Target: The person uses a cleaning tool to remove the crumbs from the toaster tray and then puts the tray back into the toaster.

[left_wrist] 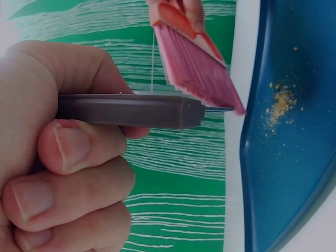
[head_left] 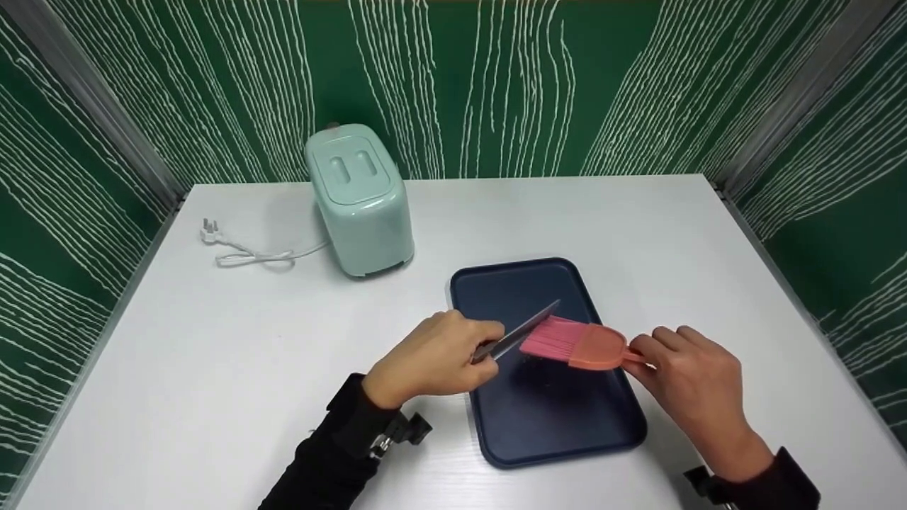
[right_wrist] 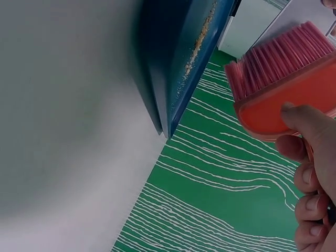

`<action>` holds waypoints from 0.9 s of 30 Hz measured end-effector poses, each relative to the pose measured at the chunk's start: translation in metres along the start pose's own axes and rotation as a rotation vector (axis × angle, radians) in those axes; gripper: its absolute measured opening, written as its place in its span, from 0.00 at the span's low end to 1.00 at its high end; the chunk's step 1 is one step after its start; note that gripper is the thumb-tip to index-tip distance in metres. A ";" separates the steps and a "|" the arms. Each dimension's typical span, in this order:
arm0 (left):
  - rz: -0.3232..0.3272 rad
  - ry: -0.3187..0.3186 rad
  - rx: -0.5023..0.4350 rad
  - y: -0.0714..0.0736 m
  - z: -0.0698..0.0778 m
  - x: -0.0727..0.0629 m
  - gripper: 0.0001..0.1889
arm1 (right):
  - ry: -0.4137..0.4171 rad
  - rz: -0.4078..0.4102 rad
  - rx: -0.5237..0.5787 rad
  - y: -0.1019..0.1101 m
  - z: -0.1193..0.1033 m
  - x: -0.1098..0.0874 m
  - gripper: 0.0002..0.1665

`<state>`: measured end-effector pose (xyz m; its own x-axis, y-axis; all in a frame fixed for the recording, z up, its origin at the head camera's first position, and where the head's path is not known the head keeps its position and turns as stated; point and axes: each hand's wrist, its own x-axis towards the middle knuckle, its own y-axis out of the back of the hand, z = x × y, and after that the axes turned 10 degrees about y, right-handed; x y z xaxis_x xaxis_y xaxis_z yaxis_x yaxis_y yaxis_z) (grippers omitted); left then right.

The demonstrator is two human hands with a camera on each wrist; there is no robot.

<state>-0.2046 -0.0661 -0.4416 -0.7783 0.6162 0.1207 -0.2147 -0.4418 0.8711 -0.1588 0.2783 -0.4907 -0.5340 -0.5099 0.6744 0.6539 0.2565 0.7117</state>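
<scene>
- Green walls (head_left: 460, 85) with wiggly white lines stand around a white counter (head_left: 248, 340); a mint toaster (head_left: 365, 219) sits near the back.
- The left hand (head_left: 439, 354) grips the dark handle (left_wrist: 131, 111) of a flat metal blade (head_left: 523, 331), up over the blue tray (head_left: 524, 432).
- The right hand (head_left: 691, 372) holds an orange brush (head_left: 599, 347), its pink bristles right by the blade.
- Yellow crumbs (left_wrist: 282, 106) lie in the tray.
- To brush well, I think, hold the blade steady and low, and use soft, short strokes toward the tray's middle.

Metal-bladed, matt-handled tool (head_left: 524, 330) in the left hand (head_left: 436, 354), plastic-looking brush (head_left: 596, 347) in the right hand (head_left: 698, 372), matt tray (head_left: 553, 435) beneath, toaster (head_left: 372, 230) gleaming glossy beyond!
</scene>
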 end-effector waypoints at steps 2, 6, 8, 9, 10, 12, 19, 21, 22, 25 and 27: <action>0.004 -0.005 0.006 0.000 0.000 0.000 0.09 | 0.003 -0.003 0.001 0.000 -0.001 0.000 0.20; 0.007 -0.004 0.005 0.001 0.000 -0.001 0.08 | 0.022 -0.007 0.006 0.000 -0.002 0.000 0.18; 0.007 -0.003 0.002 0.001 0.001 -0.001 0.08 | 0.031 -0.019 0.004 0.001 -0.003 0.000 0.21; 0.006 0.000 0.001 0.001 0.001 -0.001 0.07 | 0.035 -0.030 0.004 0.001 -0.003 0.000 0.21; 0.005 0.002 0.001 0.001 0.001 -0.002 0.07 | 0.038 -0.042 0.003 0.002 -0.004 0.000 0.20; 0.005 0.005 0.006 0.001 0.000 -0.001 0.07 | 0.038 -0.062 0.012 0.003 -0.006 0.000 0.18; 0.001 0.018 0.023 0.000 -0.001 0.000 0.07 | 0.049 -0.060 -0.002 0.004 -0.009 0.003 0.45; 0.003 0.018 0.024 0.000 -0.001 0.000 0.07 | 0.048 -0.052 -0.001 0.005 -0.010 0.003 0.47; 0.006 0.018 0.026 0.000 -0.001 0.000 0.07 | 0.047 -0.048 -0.001 0.006 -0.010 0.004 0.47; 0.009 0.014 0.028 0.000 -0.001 0.000 0.07 | 0.040 -0.031 0.000 0.008 -0.009 0.004 0.45; 0.010 0.012 0.031 0.000 -0.001 0.000 0.07 | 0.031 -0.013 -0.004 0.008 -0.008 0.004 0.43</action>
<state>-0.2052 -0.0667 -0.4420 -0.7872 0.6042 0.1239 -0.1886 -0.4271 0.8843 -0.1514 0.2721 -0.4835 -0.5256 -0.5389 0.6583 0.6489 0.2465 0.7199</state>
